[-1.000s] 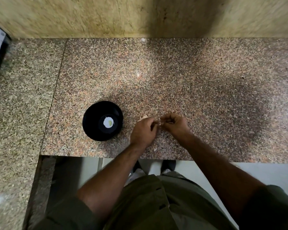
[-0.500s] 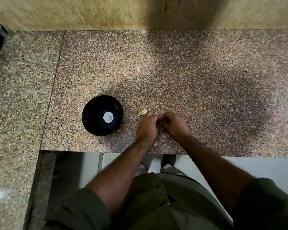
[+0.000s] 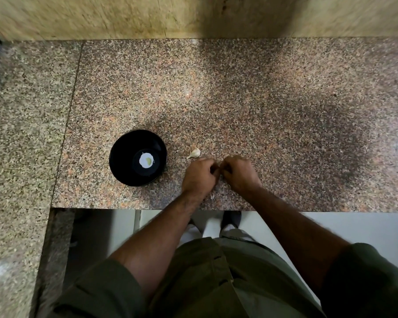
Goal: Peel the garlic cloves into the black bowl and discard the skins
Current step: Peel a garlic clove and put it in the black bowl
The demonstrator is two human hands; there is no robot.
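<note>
Peeling underway: our left hand [image 3: 199, 175] and right hand [image 3: 239, 173] pinch together over something hidden, presumably a clove. Spare clove [image 3: 194, 153] waits just beyond; bowl [image 3: 124, 145] sits left. Next, we reckon, strip skin, drop clove in.

Hands [image 3: 220, 173] drawn nearer counter edge; garlic clove [image 3: 194, 153] now uncovered.

Curled hands [image 3: 220, 174] beside black bowl [image 3: 124, 154]

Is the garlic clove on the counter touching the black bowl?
Apart. The head view shows bare counter between the garlic clove and the black bowl.
</note>
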